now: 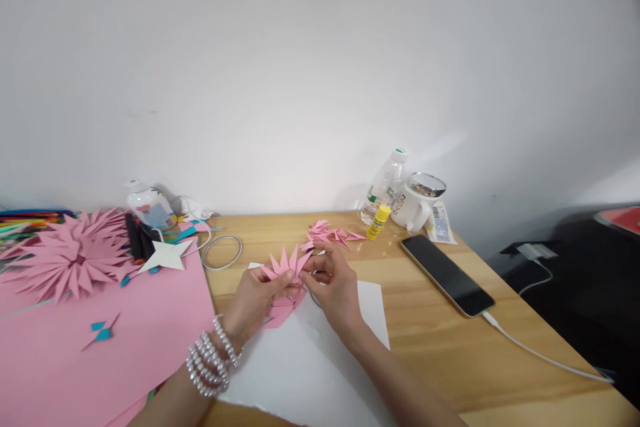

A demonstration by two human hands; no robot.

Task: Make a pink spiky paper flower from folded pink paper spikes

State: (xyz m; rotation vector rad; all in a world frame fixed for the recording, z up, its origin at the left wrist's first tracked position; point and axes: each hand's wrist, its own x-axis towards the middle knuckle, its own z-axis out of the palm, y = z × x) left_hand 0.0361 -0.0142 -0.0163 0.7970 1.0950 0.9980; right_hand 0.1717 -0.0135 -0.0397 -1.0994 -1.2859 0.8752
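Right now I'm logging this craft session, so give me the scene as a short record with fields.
left hand: holds pink spiked paper piece
right hand: pinches the same piece at its right side
under hands: white sheet
behind hands: loose pink folded points, yellow glue stick
left side: large pink paper flower
right side: phone, plugged in

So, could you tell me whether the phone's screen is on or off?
Off: the phone lies face up, screen black, with a white cable plugged in.

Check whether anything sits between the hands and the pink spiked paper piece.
Nothing visible does: the left hand and right hand already hold the pink spiked paper piece from both sides, above the white sheet.
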